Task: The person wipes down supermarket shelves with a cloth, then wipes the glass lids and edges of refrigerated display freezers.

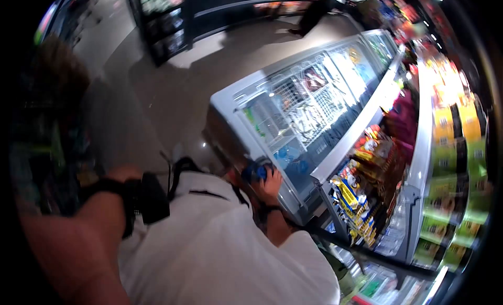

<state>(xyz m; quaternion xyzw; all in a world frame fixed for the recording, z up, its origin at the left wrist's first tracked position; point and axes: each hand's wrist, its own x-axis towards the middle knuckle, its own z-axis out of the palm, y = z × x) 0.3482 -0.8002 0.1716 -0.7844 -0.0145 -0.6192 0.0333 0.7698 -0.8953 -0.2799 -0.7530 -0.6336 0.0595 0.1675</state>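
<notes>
My right hand (268, 185), with a black band on the wrist, is beside the near corner of a chest freezer (222, 98). Its fingers are curled over a dark blue, rounded object (254, 172) whose kind I cannot make out. My left hand (124, 173) is at the lower left, mostly hidden behind a black strap and a boxy black device (152, 197) on the wrist. Its fingers do not show clearly. Between the arms is my white shirt (209, 242), with dark straps at its upper edge.
Wire baskets and packages lie under the freezer's glass. Alongside it stands a rack of yellow snack packets (350, 195), then stacked green boxes (445, 200). A black bar (377, 258) crosses the lower right. A person's dark-clothed leg (314, 14) is at the back, on the tiled floor (173, 100).
</notes>
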